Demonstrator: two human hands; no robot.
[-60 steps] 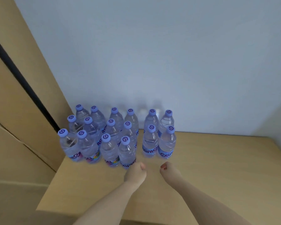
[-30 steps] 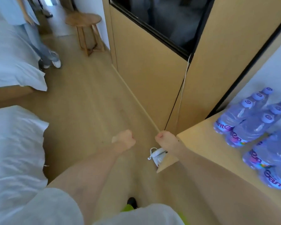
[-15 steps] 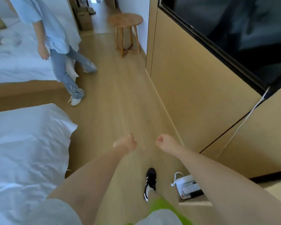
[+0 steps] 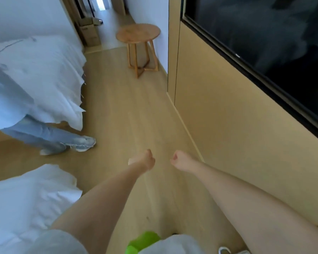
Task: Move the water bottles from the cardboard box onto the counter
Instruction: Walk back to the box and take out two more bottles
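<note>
Looking down a wooden floor (image 4: 128, 114), I see my left hand (image 4: 144, 161) and right hand (image 4: 179, 161) held out side by side, apart, each curled into a fist with nothing in it. No bottles or counter show in this view. A stack of cardboard boxes (image 4: 89, 33) stands far off by the doorway, too blurred to read. Another person (image 4: 26, 125) is cut off at the left edge beside a white bed (image 4: 50, 70). A round stool (image 4: 138, 33) stands near the wall.

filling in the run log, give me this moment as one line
phase: walking along floor | left hand: curled, holds nothing | right hand: curled, holds nothing | bottles: none in view | ahead: round stool, cardboard boxes
</note>
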